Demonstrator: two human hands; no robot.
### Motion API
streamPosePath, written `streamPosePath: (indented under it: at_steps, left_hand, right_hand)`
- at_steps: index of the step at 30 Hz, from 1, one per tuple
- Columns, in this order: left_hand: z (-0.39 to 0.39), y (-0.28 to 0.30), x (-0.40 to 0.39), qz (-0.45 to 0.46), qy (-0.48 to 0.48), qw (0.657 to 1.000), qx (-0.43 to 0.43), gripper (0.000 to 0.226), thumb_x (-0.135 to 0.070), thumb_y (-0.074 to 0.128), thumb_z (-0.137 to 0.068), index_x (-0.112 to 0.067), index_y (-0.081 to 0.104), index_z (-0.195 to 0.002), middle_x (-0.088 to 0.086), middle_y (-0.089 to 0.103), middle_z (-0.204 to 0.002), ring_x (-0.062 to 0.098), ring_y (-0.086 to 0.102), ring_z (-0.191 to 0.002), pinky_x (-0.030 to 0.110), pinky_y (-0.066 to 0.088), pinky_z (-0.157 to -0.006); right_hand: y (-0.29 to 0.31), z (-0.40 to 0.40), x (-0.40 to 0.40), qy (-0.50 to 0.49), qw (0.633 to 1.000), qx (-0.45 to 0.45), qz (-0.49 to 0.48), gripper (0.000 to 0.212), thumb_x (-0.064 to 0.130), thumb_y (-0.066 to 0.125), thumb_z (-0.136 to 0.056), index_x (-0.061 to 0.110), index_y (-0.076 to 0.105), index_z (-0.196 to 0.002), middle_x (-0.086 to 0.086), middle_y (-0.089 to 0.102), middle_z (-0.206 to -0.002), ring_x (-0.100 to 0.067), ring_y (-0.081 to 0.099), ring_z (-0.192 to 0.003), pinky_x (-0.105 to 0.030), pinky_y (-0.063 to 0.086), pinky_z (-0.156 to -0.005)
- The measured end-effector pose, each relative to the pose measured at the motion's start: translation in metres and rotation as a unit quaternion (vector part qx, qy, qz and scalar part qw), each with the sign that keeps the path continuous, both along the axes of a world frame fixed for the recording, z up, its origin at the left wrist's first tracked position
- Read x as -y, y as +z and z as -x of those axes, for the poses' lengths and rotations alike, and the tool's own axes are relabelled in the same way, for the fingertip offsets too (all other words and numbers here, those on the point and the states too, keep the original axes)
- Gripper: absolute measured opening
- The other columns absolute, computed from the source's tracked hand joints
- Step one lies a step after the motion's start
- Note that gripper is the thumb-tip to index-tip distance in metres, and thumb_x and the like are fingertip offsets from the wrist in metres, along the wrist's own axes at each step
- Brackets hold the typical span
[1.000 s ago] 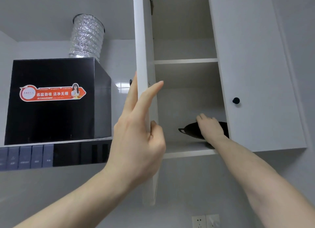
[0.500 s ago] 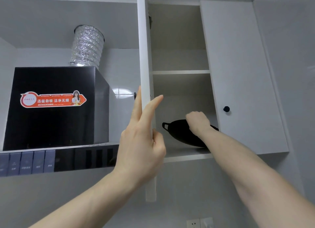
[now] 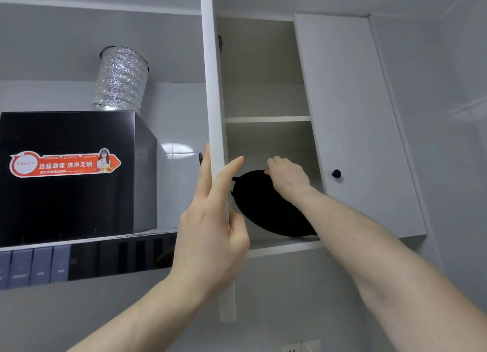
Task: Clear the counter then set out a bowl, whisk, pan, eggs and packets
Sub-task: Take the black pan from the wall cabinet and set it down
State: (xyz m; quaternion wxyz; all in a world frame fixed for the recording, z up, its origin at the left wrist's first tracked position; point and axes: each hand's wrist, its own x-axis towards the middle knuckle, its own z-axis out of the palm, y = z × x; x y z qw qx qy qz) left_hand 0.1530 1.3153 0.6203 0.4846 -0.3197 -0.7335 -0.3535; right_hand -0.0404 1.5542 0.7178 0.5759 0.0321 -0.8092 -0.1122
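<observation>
Pan [image 3: 266, 207] sits tipped on the low shelf [image 3: 284, 245], its rim gripped by the right hand [image 3: 288, 179], while the left hand [image 3: 210, 235] seems to pinch the door [image 3: 214, 88].

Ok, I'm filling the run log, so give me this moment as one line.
stage: fetching pan | left hand: holds cupboard door open | right hand: grips pan rim | pan: tilted on bottom shelf

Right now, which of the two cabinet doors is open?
The left door, seen edge-on and held by the left hand. The right door, with the black knob, is closed flat beside the shelf holding the pan.
</observation>
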Motion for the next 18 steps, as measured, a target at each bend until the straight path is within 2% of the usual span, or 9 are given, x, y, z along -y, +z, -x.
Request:
streamPosePath:
  at_steps: [3, 5, 9, 11, 15, 17, 18]
  left_hand:
    - [0.002, 0.000, 0.000, -0.002, -0.004, 1.000, -0.006, 0.082, 0.000, 0.051, -0.086, -0.055, 0.033, -0.144, -0.028, -0.003, -0.165, 0.011, 0.063, -0.073, 0.036, 0.050, -0.083]
    - [0.003, -0.001, 0.000, -0.003, -0.006, 1.000, -0.009, 0.082, 0.000, 0.051, -0.086, -0.054, 0.033, -0.144, -0.028, -0.003, -0.165, 0.011, 0.061, -0.076, 0.034, 0.049, -0.083]
    - [0.004, -0.001, 0.001, -0.001, 0.000, 1.000, -0.008, 0.081, 0.000, 0.050, -0.085, -0.054, 0.034, -0.143, -0.027, -0.003, -0.166, 0.013, 0.056, -0.058, 0.031, 0.043, -0.078]
    - [0.004, -0.001, 0.001, 0.002, 0.004, 1.000, -0.007, 0.080, -0.001, 0.050, -0.086, -0.054, 0.033, -0.144, -0.026, -0.004, -0.166, 0.013, 0.054, -0.055, 0.025, 0.035, -0.077]
    - [0.006, -0.001, 0.002, 0.006, 0.000, 1.000, -0.005, 0.081, -0.001, 0.049, -0.086, -0.054, 0.032, -0.145, -0.027, -0.004, -0.165, 0.011, 0.057, -0.066, 0.016, 0.024, -0.075]
    - [0.006, -0.001, 0.002, 0.006, -0.007, 1.000, -0.005, 0.082, -0.001, 0.049, -0.085, -0.053, 0.032, -0.146, -0.026, -0.004, -0.166, 0.012, 0.062, -0.077, 0.016, 0.025, -0.077]
    - [0.006, -0.001, 0.002, 0.005, -0.009, 1.000, -0.004, 0.081, -0.001, 0.049, -0.085, -0.053, 0.032, -0.146, -0.026, -0.004, -0.166, 0.012, 0.062, -0.076, 0.019, 0.030, -0.079]
  right_hand:
    - [-0.003, -0.005, -0.007, -0.004, 0.998, 0.055, -0.025, 0.012, 0.021, 0.051, -0.104, 0.014, 0.044, -0.111, -0.003, 0.061, -0.081, -0.018, 0.051, -0.059, -0.030, 0.034, -0.050]
    - [-0.003, -0.007, -0.007, -0.010, 0.995, 0.089, -0.047, 0.015, 0.023, 0.049, -0.105, 0.016, 0.040, -0.113, 0.000, 0.053, -0.071, -0.014, 0.043, -0.052, -0.029, 0.027, -0.045]
    - [0.000, -0.009, -0.005, -0.021, 0.990, 0.117, -0.080, 0.022, 0.030, 0.039, -0.109, 0.014, 0.048, -0.120, -0.005, 0.056, -0.079, -0.025, 0.048, -0.063, -0.036, 0.035, -0.058]
    - [0.002, -0.011, -0.003, -0.025, 0.987, 0.128, -0.092, 0.027, 0.033, 0.038, -0.109, 0.014, 0.053, -0.119, -0.009, 0.064, -0.088, -0.027, 0.050, -0.068, -0.037, 0.036, -0.061]
    - [0.001, -0.014, 0.010, -0.031, 0.979, 0.167, -0.111, 0.029, 0.035, 0.044, -0.106, 0.015, 0.063, -0.114, -0.010, 0.068, -0.095, -0.032, 0.063, -0.079, -0.036, 0.041, -0.063]
    - [0.000, -0.013, 0.018, -0.045, 0.973, 0.196, -0.111, 0.028, 0.034, 0.047, -0.104, 0.014, 0.068, -0.104, -0.010, 0.067, -0.093, -0.032, 0.066, -0.082, -0.035, 0.042, -0.064]
    - [-0.001, -0.013, 0.023, -0.050, 0.971, 0.209, -0.104, 0.026, 0.033, 0.050, -0.103, 0.014, 0.067, -0.097, -0.009, 0.065, -0.089, -0.031, 0.064, -0.078, -0.035, 0.043, -0.063]
